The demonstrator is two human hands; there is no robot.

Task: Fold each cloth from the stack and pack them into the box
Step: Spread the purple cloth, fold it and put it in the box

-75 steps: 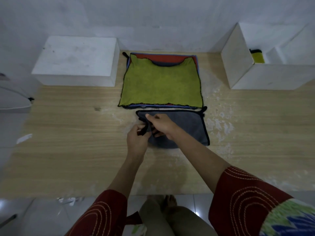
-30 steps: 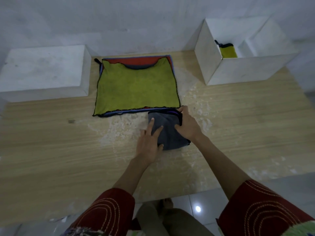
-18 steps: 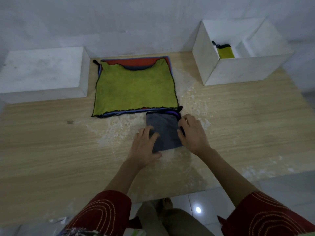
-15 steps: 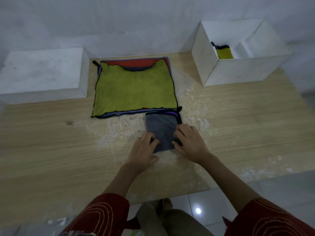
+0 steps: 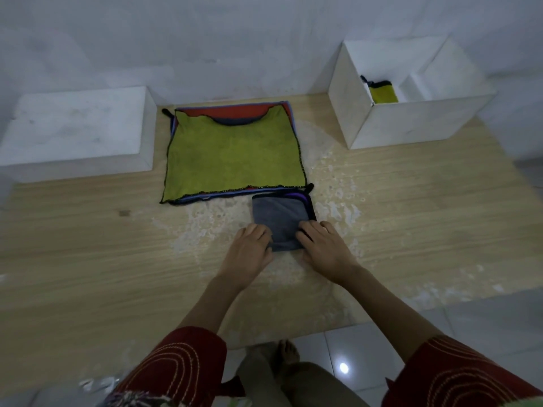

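A grey cloth (image 5: pixel 280 215), folded into a small square, lies on the wooden table just in front of the stack. My left hand (image 5: pixel 249 245) grips its near left corner and my right hand (image 5: pixel 321 245) grips its near right corner, fingers curled at the near edge. The stack (image 5: pixel 235 154) of flat cloths has a yellow-green one on top, with red, blue and grey edges showing beneath. The open white box (image 5: pixel 411 124) stands at the back right and holds a folded yellow-green cloth (image 5: pixel 382 94).
A closed white block (image 5: pixel 76 130) sits at the back left against the wall. The wooden table (image 5: pixel 88 259) has worn pale patches around the grey cloth. Its near edge runs just in front of my arms, with tiled floor below.
The grey cloth has gone from a half fold to a small square. Both hands slid back from its top to its near corners.
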